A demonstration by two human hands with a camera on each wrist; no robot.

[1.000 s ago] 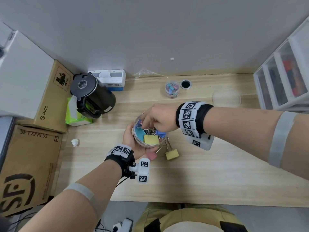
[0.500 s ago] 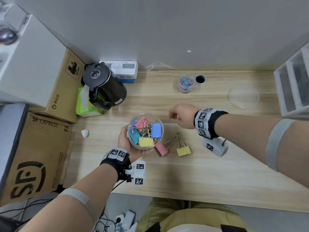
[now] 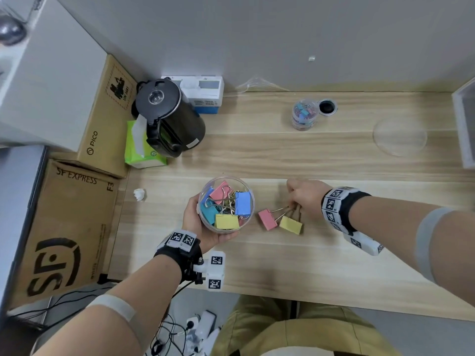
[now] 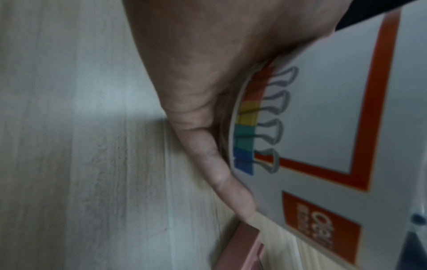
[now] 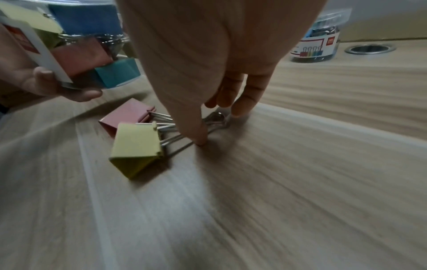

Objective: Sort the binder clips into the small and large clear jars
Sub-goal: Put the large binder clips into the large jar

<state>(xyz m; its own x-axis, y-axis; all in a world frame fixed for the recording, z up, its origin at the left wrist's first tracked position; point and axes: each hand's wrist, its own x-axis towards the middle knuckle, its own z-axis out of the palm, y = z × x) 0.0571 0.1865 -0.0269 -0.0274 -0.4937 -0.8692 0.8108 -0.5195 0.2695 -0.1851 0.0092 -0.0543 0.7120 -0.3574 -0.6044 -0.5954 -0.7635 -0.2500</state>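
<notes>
Binder clips, large and pastel-coloured with folded metal bodies and wire handles, are filling the large clear plastic jar [image 3: 226, 204], which the left hand [image 3: 198, 222] is cupping from below and the side, fingers curled round its wall, mouth up. Judgement: the jar is being held off the pale wooden desk [image 3: 334, 265] and just beside the loose clips so each transfer is short. Two clips are lying on the desk just right of that jar: a pink binder clip [image 3: 267, 219] nearer it and a yellow binder clip [image 3: 290, 224] touching it on the far side, their wire handles crossing. The right hand [image 3: 305, 199] is reaching down on those handles, fingertips [image 5: 201, 140] closing on the wires; a firm pinch is not confirmed in the wrist view, contact only. Judgement: the handles are being taken because they stand proud of the desk. The small clear jar [image 3: 304, 114], holding small mixed clips, is standing well beyond the large jar, near the wall beside a round metal desk grommet [image 3: 327, 107]. Risk: tangled handles may drag both clips up together.
</notes>
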